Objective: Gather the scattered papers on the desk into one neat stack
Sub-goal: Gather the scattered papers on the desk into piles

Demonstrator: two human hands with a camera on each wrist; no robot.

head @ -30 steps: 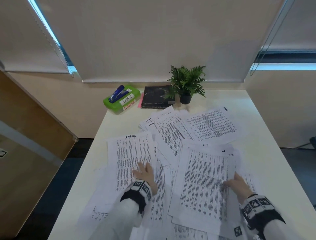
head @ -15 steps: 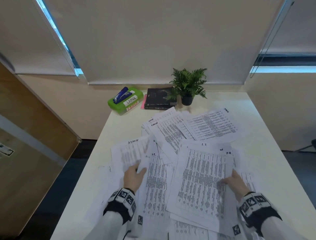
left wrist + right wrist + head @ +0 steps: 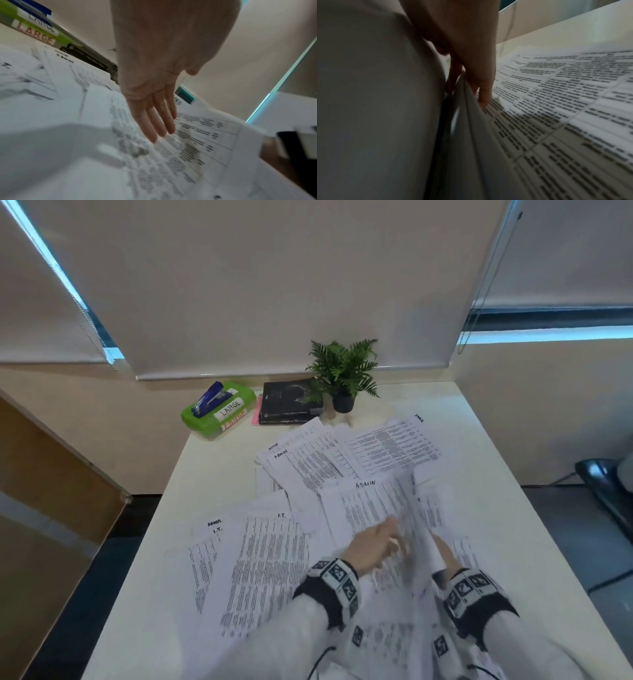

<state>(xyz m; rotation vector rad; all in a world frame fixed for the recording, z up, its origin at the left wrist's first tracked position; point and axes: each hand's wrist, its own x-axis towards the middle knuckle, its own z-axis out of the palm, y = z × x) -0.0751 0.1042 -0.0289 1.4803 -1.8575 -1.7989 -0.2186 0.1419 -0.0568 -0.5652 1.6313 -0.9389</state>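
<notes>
Printed papers lie scattered over the white desk (image 3: 212, 474): a spread at the near left (image 3: 263, 570) and another fanned out at the far middle (image 3: 387, 450). A sheet headed ADMIN (image 3: 363, 505) lies on the pile at the near right. My left hand (image 3: 383, 542) hovers flat over it, its fingers (image 3: 159, 124) straight and together. My right hand (image 3: 443, 553) pinches a bundle of sheets (image 3: 471, 135) between thumb and fingers (image 3: 465, 86). That bundle (image 3: 416, 529) stands tilted up on edge and hides most of the right hand in the head view.
Along the far edge stand a green box (image 3: 219, 410) labelled LARGE with a blue stapler on top, black books (image 3: 289, 404) and a small potted plant (image 3: 344, 371). A wooden panel runs along the desk's left side. A dark chair (image 3: 603, 481) sits off to the right.
My left hand has moved from the left of the desk across to the right, bringing the ADMIN sheet onto the pile. My right hand has lifted its sheets up on edge.
</notes>
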